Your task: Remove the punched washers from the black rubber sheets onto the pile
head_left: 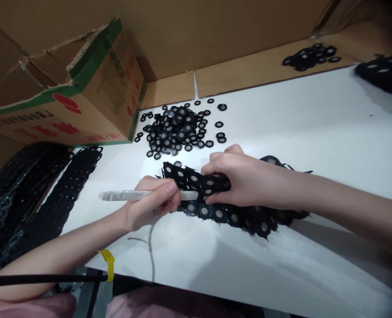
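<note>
My left hand (156,198) is closed round a whitish, translucent pen-like stick (123,195). One end of the stick sticks out to the left, and the other lies against a black sheet of joined rings (219,214) with pale round centres. Fingers of my right hand (238,176) pinch the upper part of this sheet, bending it up. Part of the sheet is hidden under my right hand and forearm. Just beyond, a heap of loose black rings (174,130) with pale centres lies on the white table (265,115).
At the left stands an open cardboard box (106,97) with green edges. Black perforated strips (73,190) lie below it. A smaller pile of rings (310,57) sits on cardboard at the back right, near another black sheet (386,73). A black cable (43,280) with a yellow tag crosses the lower left.
</note>
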`<state>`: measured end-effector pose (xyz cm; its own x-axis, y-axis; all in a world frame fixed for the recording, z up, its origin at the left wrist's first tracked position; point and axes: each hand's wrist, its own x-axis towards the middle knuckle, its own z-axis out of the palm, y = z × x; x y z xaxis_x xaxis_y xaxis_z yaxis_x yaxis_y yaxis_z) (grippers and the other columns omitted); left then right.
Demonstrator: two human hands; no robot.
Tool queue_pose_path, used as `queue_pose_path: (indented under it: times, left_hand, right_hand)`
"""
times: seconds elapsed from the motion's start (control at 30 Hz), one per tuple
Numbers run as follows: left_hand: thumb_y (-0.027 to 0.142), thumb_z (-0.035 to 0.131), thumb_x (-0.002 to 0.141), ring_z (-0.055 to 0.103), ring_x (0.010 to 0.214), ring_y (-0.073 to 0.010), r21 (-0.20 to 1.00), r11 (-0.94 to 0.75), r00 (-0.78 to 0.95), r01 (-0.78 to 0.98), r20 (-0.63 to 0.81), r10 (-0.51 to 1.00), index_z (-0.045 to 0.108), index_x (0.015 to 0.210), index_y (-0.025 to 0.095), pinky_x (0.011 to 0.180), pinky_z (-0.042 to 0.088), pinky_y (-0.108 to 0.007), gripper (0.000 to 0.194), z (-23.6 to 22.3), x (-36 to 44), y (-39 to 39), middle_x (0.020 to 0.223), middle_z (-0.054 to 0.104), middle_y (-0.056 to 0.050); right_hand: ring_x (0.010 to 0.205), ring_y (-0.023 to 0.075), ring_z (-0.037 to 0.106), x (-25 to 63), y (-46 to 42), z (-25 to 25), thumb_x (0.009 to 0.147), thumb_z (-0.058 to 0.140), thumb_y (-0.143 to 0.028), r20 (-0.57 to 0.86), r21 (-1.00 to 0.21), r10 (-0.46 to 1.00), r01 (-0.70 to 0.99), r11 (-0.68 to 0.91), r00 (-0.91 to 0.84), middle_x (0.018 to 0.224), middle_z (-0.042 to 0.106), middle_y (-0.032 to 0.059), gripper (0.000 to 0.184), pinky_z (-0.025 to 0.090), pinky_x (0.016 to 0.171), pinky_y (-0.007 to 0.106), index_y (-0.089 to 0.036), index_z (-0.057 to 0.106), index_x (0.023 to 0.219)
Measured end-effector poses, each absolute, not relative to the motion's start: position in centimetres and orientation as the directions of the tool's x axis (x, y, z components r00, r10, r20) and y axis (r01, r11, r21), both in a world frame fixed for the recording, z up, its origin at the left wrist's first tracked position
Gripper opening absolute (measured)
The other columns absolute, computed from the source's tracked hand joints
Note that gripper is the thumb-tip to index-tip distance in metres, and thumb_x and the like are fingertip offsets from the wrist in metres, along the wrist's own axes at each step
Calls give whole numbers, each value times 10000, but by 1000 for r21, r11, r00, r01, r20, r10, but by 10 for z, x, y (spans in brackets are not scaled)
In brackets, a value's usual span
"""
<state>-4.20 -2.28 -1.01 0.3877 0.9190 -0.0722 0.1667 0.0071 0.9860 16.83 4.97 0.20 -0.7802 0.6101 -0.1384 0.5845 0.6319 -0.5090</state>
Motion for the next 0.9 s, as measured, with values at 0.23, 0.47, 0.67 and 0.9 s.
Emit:
queue_pose_path:
  times: [0.23, 0.47, 0.67, 0.9]
  left_hand:
    - [341, 423, 969, 343, 448, -75, 977, -9, 447, 214, -90, 890, 463, 490, 135, 447, 249, -249, 524, -9, -45, -18, 445, 404, 5]
    - [304, 403, 980, 336, 460, -82, 966, -45, 467, 254, -81, 880, 463, 514, 144, 451, 252, -259, 497, -9, -43, -18, 467, 390, 11]
    - [331, 381, 993, 351, 469, -83, 955, -58, 496, 290, -98, 863, 495, 555, 142, 457, 257, -249, 490, -7, -43, -18, 483, 415, 14]
    - [411, 390, 981, 320, 451, -79, 963, 18, 417, 269, -133, 899, 533, 653, 140, 427, 231, -226, 449, -10, -43, -19, 502, 458, 18]
  right_hand:
    - [729, 194, 529, 166, 48, 5, 706, 755, -310, -147, -491, 615, 597, 634, -775, 673, 551, -8, 189, 376, 761, 349, -192, 607, 719]
    - [778, 228, 582, 179, 55, 2, 730, 709, -473, -178, -515, 604, 596, 615, -777, 811, 657, 34, 340, 392, 664, 323, -203, 608, 911]
    - [805, 249, 613, 195, 74, 5, 686, 705, -543, -196, -466, 564, 582, 666, -802, 920, 679, 61, 447, 404, 629, 325, -200, 607, 955]
    - [876, 288, 600, 165, 86, 31, 617, 773, -286, -162, -107, 547, 566, 818, -821, 845, 667, 57, 258, 386, 702, 357, -209, 651, 830]
